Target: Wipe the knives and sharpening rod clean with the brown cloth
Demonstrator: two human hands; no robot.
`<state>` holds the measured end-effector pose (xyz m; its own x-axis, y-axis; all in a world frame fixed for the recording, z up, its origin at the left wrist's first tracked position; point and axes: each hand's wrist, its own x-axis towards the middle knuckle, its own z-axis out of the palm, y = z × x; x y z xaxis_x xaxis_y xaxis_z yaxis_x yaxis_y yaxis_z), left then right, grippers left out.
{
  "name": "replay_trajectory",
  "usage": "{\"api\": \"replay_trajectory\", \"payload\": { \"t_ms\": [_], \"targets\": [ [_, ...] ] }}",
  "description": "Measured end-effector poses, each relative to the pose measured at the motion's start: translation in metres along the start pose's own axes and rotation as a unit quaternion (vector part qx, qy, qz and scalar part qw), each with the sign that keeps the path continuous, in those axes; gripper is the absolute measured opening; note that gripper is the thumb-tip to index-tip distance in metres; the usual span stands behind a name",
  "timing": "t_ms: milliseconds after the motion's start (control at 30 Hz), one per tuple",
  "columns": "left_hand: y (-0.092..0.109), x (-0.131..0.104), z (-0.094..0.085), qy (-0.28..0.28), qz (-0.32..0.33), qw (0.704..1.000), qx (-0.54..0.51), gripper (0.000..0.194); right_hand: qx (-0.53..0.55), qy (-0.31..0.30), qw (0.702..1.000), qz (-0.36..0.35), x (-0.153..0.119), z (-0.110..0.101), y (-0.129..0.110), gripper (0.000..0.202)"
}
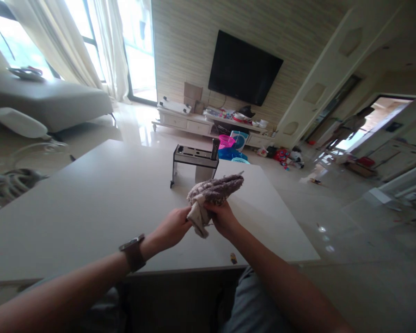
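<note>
Both hands are closed on a bunched grey-brown and whitish cloth [215, 189], held above the white table. My left hand [173, 226], with a dark watch [133, 252] on the wrist, grips its left side. My right hand [224, 219] grips the cloth from the right and below. A thin pale tip [241, 173] pokes out at the cloth's far end; what it belongs to is hidden inside. Just beyond the cloth stands a black-framed rack [196, 156] with slots in its top. One dark handle [215, 149] sticks up from the rack's right end.
The white table [125, 194] spreads under my arms, with a small brown-yellow object [233, 258] near its front edge. Past it are a pink basket [226, 141], a low cabinet [183, 121] and a wall TV [244, 68]. A person [350, 127] stands far right.
</note>
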<state>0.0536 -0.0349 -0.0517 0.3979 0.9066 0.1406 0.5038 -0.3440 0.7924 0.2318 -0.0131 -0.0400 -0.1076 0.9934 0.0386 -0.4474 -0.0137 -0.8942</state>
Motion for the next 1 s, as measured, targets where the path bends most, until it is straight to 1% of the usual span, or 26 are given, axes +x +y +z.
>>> {"api": "replay_trajectory", "payload": {
  "t_ms": [67, 167, 267, 400, 700, 900, 1000],
  "targets": [
    [-0.0013, -0.0006, -0.0007, 0.002, 0.004, 1.000, 0.012, 0.023, -0.003, -0.003, 1.000, 0.000, -0.0025, 0.0031, 0.0044, 0.048],
    [-0.0016, -0.0023, -0.0020, 0.001, 0.009, 1.000, 0.030, 0.025, -0.015, 0.029, 0.999, 0.001, -0.0015, 0.0018, 0.0049, 0.042],
    [0.0010, -0.0041, -0.0012, -0.005, 0.011, 1.000, 0.015, 0.027, -0.022, 0.064, 0.998, 0.002, -0.0003, -0.0001, 0.0025, 0.039],
    [0.0040, -0.0043, 0.0010, -0.007, 0.014, 1.000, -0.006, 0.025, -0.033, 0.086, 0.996, -0.001, -0.0012, 0.0005, -0.0005, 0.040],
    [0.0008, -0.0018, 0.0042, -0.016, -0.001, 1.000, -0.019, 0.025, -0.025, 0.083, 0.996, 0.015, -0.0010, -0.0019, 0.0008, 0.040],
    [0.0026, -0.0023, 0.0018, -0.018, 0.007, 0.999, -0.044, 0.027, -0.023, 0.086, 0.996, 0.001, 0.0025, -0.0033, 0.0000, 0.037],
    [0.0020, -0.0025, 0.0017, -0.017, 0.001, 0.999, -0.044, 0.029, -0.023, 0.084, 0.996, 0.001, 0.0025, -0.0034, -0.0002, 0.036]
  ]
}}
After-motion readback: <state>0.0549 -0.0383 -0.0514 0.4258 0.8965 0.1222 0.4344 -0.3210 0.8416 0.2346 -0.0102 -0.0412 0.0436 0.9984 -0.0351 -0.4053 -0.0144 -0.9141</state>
